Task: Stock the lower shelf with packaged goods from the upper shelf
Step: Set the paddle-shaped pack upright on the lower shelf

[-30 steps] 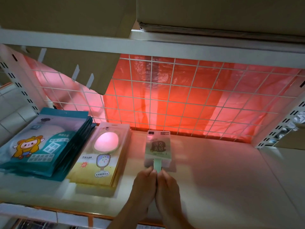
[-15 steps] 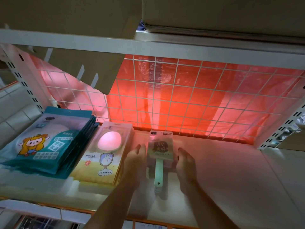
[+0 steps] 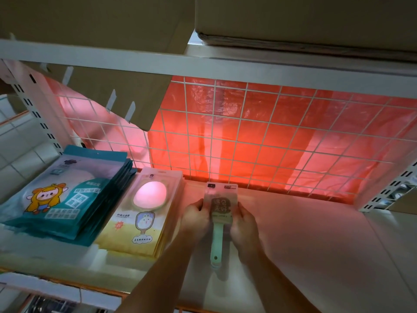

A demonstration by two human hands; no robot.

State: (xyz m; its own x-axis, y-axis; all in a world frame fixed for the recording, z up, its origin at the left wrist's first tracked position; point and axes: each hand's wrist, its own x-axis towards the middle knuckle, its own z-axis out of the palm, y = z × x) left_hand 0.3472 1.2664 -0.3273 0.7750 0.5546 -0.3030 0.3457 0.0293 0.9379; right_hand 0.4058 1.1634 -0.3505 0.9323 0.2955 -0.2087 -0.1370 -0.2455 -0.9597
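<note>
Since the lower shelf (image 3: pixel 316 233) seems to be filling in rows from one end, we read it against the brush pack (image 3: pixel 222 204). Well to the left of that pack lies the teal pouch stack (image 3: pixel 67 195), laid flat with its printed face up. Between that stack and the pack, the yellow mirror packs (image 3: pixel 140 218) lie piled the same way, just beside the pack but not touching it.

Our left grip (image 3: pixel 196 219) clasps the pack's left edge, thumb over the front. The pack lies flat with its header card toward the wire grid (image 3: pixel 270 143) behind it and its green handle toward us. We judge this matches its neighbours, so labels face the aisle. Our right grip (image 3: pixel 244 224) clasps the opposite edge. Holding both sides lets us square the pack and slide it without twisting.

Right of the pack the shelf shows only bare board, so more goods could go there. Above the pack, cardboard boxes (image 3: pixel 293 19) sit on the upper shelf (image 3: pixel 225 64).
</note>
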